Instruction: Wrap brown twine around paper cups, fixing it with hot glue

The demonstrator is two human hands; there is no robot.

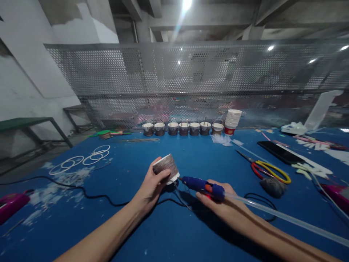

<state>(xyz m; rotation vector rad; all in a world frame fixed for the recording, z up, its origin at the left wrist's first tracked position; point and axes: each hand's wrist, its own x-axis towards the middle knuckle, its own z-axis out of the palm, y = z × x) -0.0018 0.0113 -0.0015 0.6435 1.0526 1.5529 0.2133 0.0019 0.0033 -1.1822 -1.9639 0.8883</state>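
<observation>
My left hand [153,183] is closed round a paper cup [169,165] tipped on its side, its wall wound with grey-brown cord. A loose end of cord [180,196] trails down from the cup's white rim to the table. In my right hand [220,203] is a blue glue gun [203,185], gripped from behind and below. Its nozzle points left and is at the cup's rim; whether it touches I cannot tell. A long clear glue stick [283,216] sticks out of the gun's back, over my right forearm.
Several wrapped cups [184,129] and a cup stack [232,122] line the back of the blue table [131,233]. Scissors [261,167], a phone [280,152] and a dark stone-like lump [272,186] lie right. White rings [96,154] and a black cable [92,196] lie left.
</observation>
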